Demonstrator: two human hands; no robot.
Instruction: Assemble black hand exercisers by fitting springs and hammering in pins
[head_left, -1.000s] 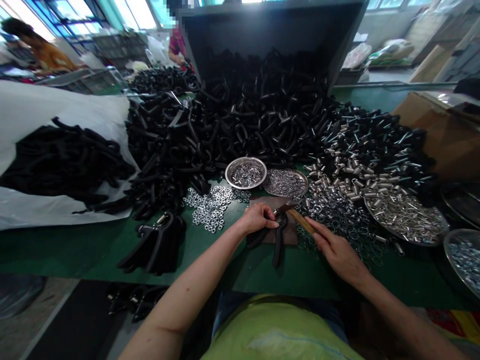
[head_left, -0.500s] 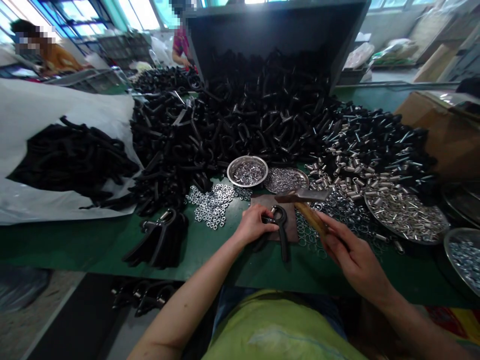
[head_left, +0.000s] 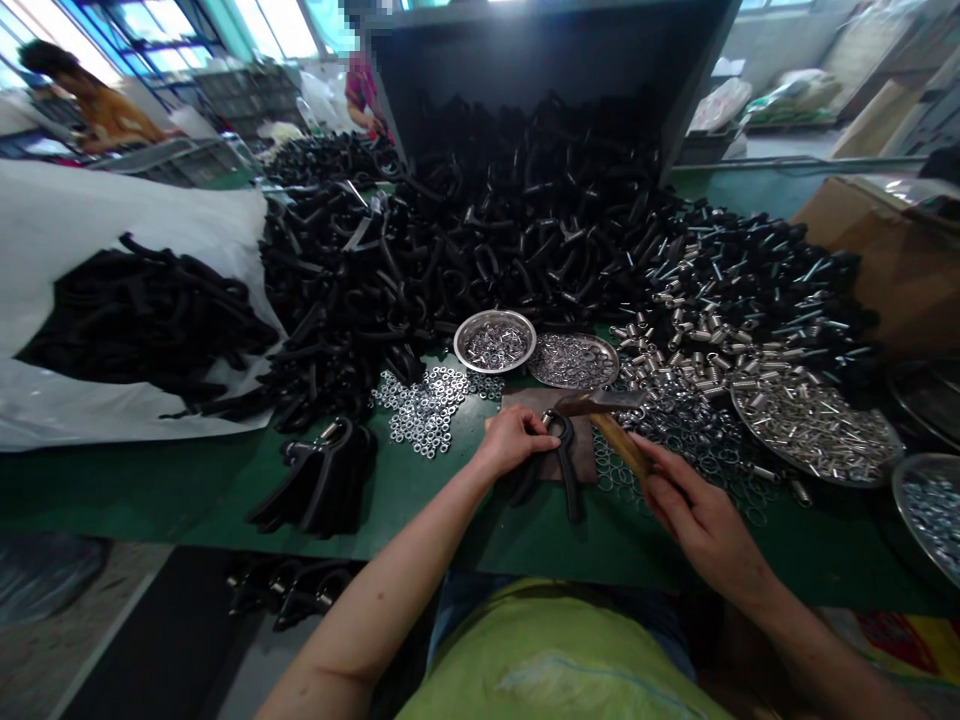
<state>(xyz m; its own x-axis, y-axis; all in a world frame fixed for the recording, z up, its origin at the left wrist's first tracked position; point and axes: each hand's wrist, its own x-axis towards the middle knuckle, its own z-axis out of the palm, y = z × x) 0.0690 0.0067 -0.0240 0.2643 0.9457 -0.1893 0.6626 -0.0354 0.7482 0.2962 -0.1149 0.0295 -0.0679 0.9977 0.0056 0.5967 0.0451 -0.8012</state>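
Note:
My left hand (head_left: pixel 513 440) is closed on a black spring clamp (head_left: pixel 571 480), which lies on a brown pad (head_left: pixel 517 403) with its handles pointing toward me. Wrapped around a wooden handle, my right hand (head_left: pixel 690 505) holds a hammer (head_left: pixel 621 440). The hammer's metal head is right over the top of the clamp; I cannot tell whether they touch. Left of my left arm, several similar black clamps (head_left: pixel 315 485) stand together at the bench's front. Loose nuts (head_left: pixel 427 410) are spread beyond my left hand.
A bowl of small metal pins (head_left: pixel 495 345) and a dish of rings (head_left: pixel 574 360) stand behind the pad. Black clamp parts (head_left: pixel 480 240) are heaped across the back. Springs (head_left: pixel 697 350), a plate of pins (head_left: pixel 817 425) and a cardboard box (head_left: pixel 877 255) lie to the right. Co-workers sit beyond.
The hammer's head has come down slightly onto or close to the clamp's top. My right hand has shifted a little left and down. My left hand still holds the clamp.

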